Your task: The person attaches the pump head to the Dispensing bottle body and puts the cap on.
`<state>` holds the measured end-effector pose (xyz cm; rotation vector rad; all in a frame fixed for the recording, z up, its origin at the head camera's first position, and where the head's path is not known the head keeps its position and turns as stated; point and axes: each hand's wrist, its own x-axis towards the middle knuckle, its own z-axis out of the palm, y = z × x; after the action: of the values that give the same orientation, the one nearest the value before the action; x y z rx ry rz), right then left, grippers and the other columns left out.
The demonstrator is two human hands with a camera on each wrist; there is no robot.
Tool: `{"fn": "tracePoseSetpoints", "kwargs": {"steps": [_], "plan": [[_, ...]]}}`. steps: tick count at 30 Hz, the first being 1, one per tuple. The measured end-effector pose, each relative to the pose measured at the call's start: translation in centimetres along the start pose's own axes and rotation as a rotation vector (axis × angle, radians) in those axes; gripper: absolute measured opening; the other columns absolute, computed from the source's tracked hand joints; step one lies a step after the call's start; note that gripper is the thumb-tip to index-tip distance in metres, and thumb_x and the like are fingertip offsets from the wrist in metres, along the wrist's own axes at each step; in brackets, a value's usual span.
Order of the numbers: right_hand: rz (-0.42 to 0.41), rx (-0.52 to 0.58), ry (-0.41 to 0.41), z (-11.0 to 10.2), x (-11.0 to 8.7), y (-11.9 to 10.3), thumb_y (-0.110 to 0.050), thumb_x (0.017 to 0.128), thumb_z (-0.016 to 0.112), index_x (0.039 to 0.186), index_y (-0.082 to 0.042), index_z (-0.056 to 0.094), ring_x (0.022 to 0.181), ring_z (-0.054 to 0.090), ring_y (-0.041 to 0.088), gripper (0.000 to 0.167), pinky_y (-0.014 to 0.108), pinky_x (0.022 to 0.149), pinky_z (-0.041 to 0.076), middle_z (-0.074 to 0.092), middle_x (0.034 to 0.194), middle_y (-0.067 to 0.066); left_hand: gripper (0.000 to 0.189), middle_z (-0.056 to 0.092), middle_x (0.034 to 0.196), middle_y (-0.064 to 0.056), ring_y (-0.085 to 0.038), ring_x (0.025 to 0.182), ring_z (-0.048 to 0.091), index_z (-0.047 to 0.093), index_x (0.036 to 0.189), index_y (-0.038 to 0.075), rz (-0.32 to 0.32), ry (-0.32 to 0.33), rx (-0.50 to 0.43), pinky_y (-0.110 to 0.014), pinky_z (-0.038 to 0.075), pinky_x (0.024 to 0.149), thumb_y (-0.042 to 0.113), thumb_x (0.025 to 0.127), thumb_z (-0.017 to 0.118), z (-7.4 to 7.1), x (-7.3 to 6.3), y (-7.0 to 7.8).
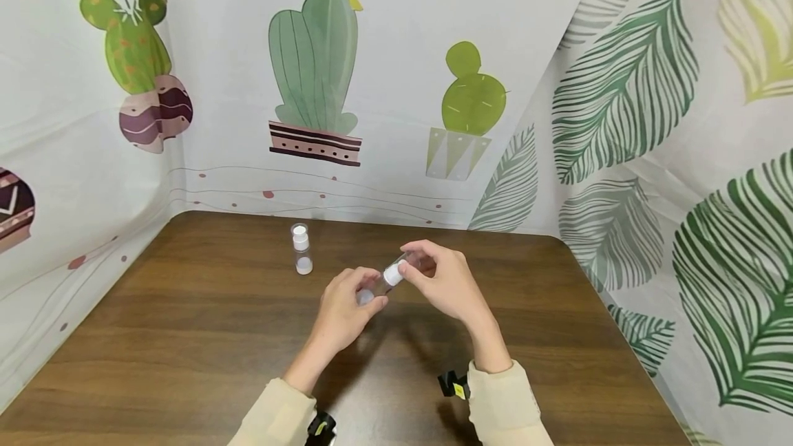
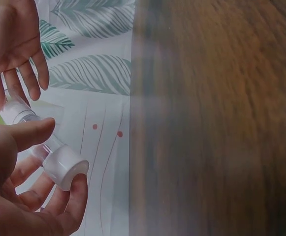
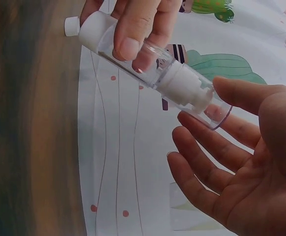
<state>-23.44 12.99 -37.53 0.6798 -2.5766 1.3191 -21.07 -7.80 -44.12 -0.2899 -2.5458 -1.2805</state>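
Observation:
A clear pump bottle (image 1: pixel 393 274) with a white pump head and white base is held tilted above the table between both hands. My left hand (image 1: pixel 343 311) grips the body near the base, thumb on one side and fingers on the other. With thumb and fingertips, my right hand (image 1: pixel 451 283) pinches the clear cap (image 3: pixel 223 114) over the pump head. In the right wrist view the white pump collar (image 3: pixel 182 87) shows through the clear plastic. The left wrist view shows the white base (image 2: pixel 68 168) beside the left fingertips.
A second clear pump bottle (image 1: pixel 301 246) with a white pump and base stands upright towards the back of the brown wooden table (image 1: pixel 204 336). A cloth (image 1: pixel 396 88) printed with cacti and leaves hangs behind and beside the table.

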Motion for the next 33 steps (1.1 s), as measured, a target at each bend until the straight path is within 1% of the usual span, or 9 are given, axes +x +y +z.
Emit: {"fn": "tracePoseSetpoints", "kwargs": {"steps": [5,25,33], "plan": [[0.004,-0.004,-0.006,0.1,0.06,0.06,-0.018,0.098,0.078,0.124,-0.013,0.073,0.085,0.069,0.014,0.028,0.033,0.082,0.059,0.075,0.097,0.0,0.036,0.071,0.11,-0.002,-0.022,0.102,0.067,0.074,0.116,0.016,-0.002,0.001,0.002,-0.045,0.052,0.087,0.02,0.085,0.091,0.05,0.02,0.04],[0.007,0.0,-0.016,0.36,0.08,0.26,-0.019,0.097,0.079,0.123,-0.013,0.074,0.084,0.07,0.013,0.027,0.031,0.08,0.059,0.076,0.099,0.0,0.036,0.071,0.108,-0.002,-0.022,0.101,0.066,0.074,0.116,0.016,-0.005,0.007,-0.011,-0.044,0.052,0.086,0.018,0.085,0.091,0.0,0.14,0.2],[0.004,-0.003,-0.016,0.42,0.07,0.22,-0.018,0.096,0.08,0.122,-0.012,0.074,0.083,0.071,0.012,0.027,0.03,0.08,0.06,0.076,0.097,0.0,0.036,0.072,0.11,-0.002,-0.023,0.104,0.066,0.074,0.117,0.016,-0.004,0.003,-0.009,-0.045,0.051,0.088,0.02,0.085,0.091,-0.1,0.06,0.34]]}}
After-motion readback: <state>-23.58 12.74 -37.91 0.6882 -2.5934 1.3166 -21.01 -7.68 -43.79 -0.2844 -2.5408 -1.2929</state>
